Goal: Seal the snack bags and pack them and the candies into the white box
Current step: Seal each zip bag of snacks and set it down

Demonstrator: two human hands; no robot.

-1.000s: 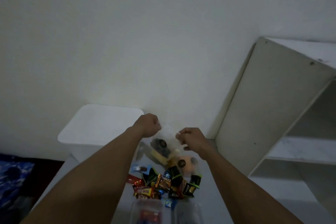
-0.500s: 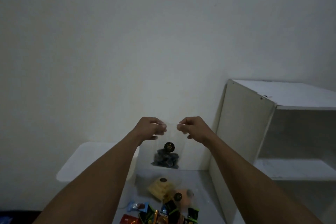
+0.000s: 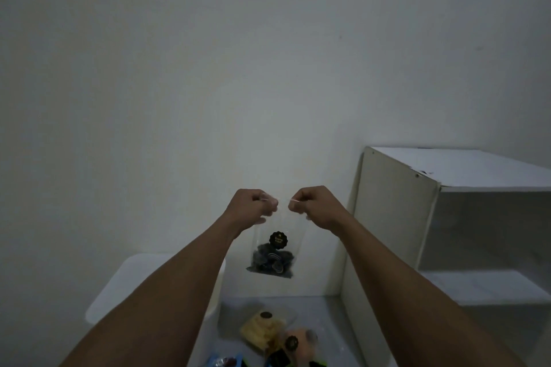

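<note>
I judge that I am early in the job, on the sealing of one bag, with all the packing left to do. My left hand (image 3: 253, 207) and my right hand (image 3: 313, 205) are both raised in front of me, close together but not touching. Each has its fingers curled in and pinches one end of the top edge of a clear snack bag (image 3: 277, 247). The bag hangs free between and below my hands, clear of the bench (image 3: 325, 319), with dark pieces settled at its bottom and a round black sticker on its front. Whether its mouth is pressed closed yet I cannot tell; the strip between my fingertips is too thin and pale to read. Below my hands, on the bench, lie a yellow snack bag (image 3: 261, 332) and just beside it a peach snack bag (image 3: 301, 340), neither of them packed. The candies (image 3: 225, 362) show only as bright wrappers at the very bottom edge, near my left forearm. The white box (image 3: 116, 292) sits under and to the outside of my left forearm, and nothing I can see has gone into it. A white shelf unit (image 3: 393, 217) stands beyond my right arm.
</note>
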